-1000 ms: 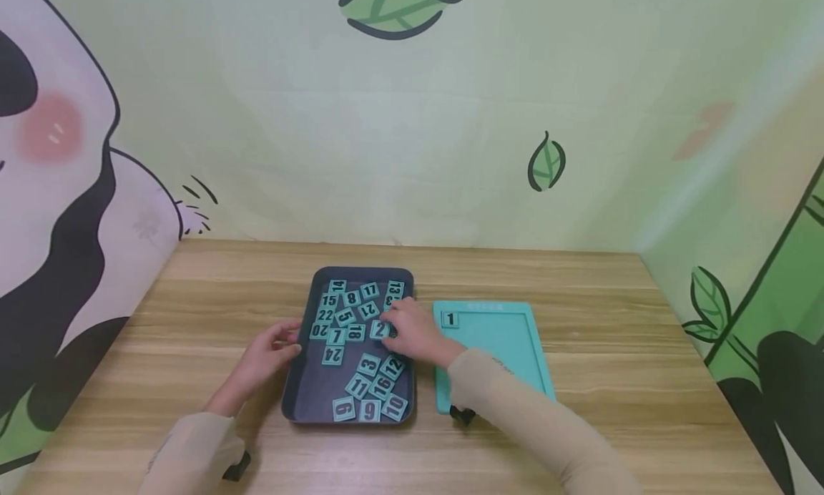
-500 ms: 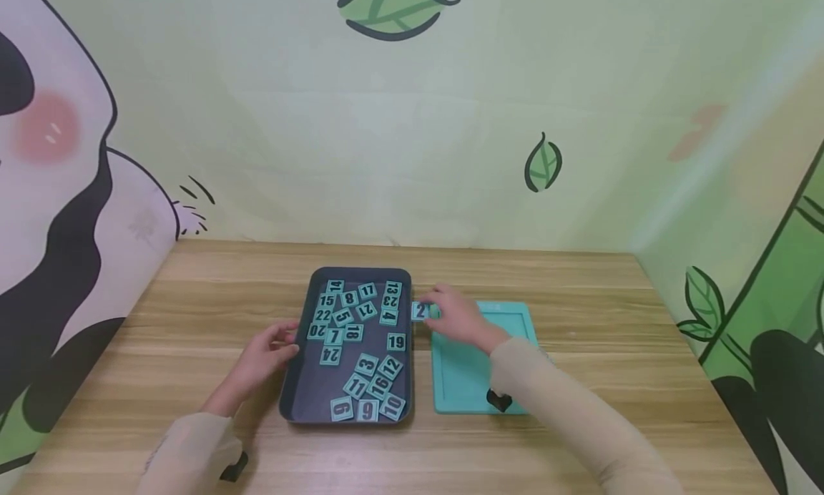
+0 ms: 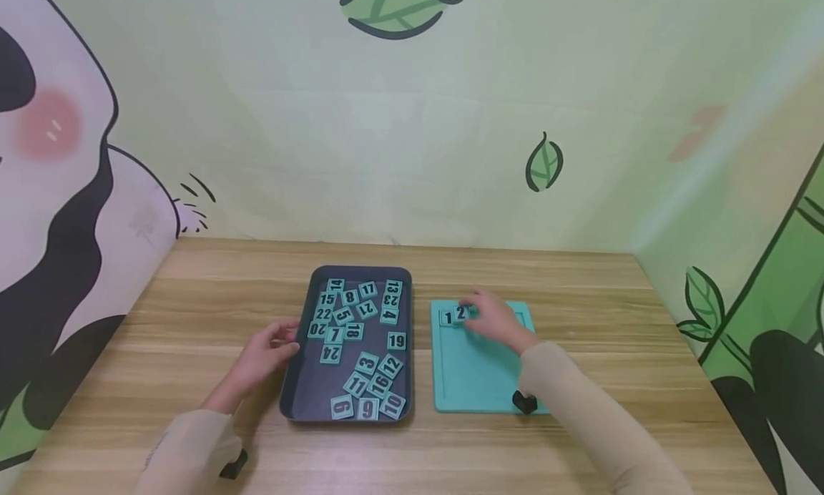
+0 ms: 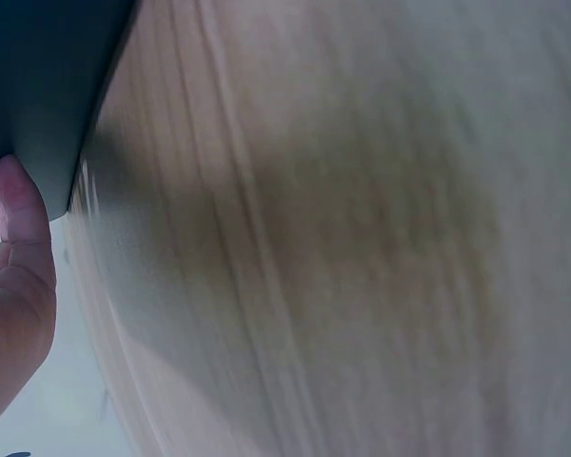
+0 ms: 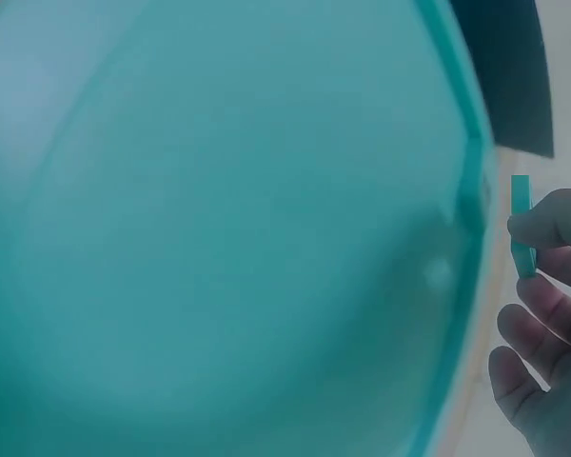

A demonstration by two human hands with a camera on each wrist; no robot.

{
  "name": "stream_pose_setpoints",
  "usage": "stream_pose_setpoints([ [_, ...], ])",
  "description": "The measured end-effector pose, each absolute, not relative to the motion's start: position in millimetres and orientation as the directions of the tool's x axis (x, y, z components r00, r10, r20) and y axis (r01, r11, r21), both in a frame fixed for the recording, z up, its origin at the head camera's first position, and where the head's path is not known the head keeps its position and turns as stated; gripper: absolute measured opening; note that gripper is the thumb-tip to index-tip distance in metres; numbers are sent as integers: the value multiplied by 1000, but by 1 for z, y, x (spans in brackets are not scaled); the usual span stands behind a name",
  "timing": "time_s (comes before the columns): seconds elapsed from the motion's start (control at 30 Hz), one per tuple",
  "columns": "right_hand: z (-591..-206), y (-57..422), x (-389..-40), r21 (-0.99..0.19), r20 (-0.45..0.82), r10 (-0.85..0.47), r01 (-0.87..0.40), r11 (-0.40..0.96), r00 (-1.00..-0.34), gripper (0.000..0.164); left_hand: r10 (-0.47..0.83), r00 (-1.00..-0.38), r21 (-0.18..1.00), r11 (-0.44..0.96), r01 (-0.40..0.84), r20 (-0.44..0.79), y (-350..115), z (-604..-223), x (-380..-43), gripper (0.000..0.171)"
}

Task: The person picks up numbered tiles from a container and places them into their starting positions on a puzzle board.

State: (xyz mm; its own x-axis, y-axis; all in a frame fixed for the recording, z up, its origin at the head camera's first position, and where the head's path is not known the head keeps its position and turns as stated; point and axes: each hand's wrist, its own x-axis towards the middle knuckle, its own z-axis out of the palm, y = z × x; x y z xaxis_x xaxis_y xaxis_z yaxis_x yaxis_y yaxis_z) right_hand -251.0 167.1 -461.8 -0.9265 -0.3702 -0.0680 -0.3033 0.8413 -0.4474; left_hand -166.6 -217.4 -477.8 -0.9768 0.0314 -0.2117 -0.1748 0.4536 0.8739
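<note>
In the head view my right hand (image 3: pixel 496 320) pinches a square number tile marked 2 (image 3: pixel 460 313) over the upper left of the turquoise frame board (image 3: pixel 476 366). Just left of that tile, the tile marked 1 (image 3: pixel 447 317) lies in the board's corner. From the right wrist, the pinched tile (image 5: pixel 521 238) appears edge-on between thumb and fingers, with the board's raised rim (image 5: pixel 471 190) beside it. My left hand (image 3: pixel 257 359) rests against the left side of the dark tray (image 3: pixel 309 395); its thumb (image 4: pixel 24 209) touches the tray's outer wall in the left wrist view.
Several loose number tiles lie in the tray at various angles, among them 19 (image 3: pixel 396 340), 3 (image 3: pixel 367 363) and 24 (image 3: pixel 331 354). A strip of wooden table (image 3: pixel 422 380) separates tray and board. Behind the table rises a printed wall (image 3: pixel 386 144).
My right hand has taken the 2 tile out of the tray and carried it right, over the board beside the 1. A 19 tile now shows in the tray. The left hand stays put.
</note>
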Motion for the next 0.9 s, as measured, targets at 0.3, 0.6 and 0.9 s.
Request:
stream_pose_setpoints([
  [0.3, -477, 178, -246, -404, -41, -363, -317, 858, -931, 39, 34, -977, 874, 455, -172, -210, -219, -480, -168, 45],
  [0.6, -483, 176, -244, -386, -10, -351, -320, 865, -936, 37, 28, -978, 873, 455, -174, -209, -218, -478, -167, 45],
  [0.9, -481, 173, -244, -376, -11, -344, -315, 871, -939, 37, 25, -977, 869, 464, -175, -210, -218, -478, -167, 45],
])
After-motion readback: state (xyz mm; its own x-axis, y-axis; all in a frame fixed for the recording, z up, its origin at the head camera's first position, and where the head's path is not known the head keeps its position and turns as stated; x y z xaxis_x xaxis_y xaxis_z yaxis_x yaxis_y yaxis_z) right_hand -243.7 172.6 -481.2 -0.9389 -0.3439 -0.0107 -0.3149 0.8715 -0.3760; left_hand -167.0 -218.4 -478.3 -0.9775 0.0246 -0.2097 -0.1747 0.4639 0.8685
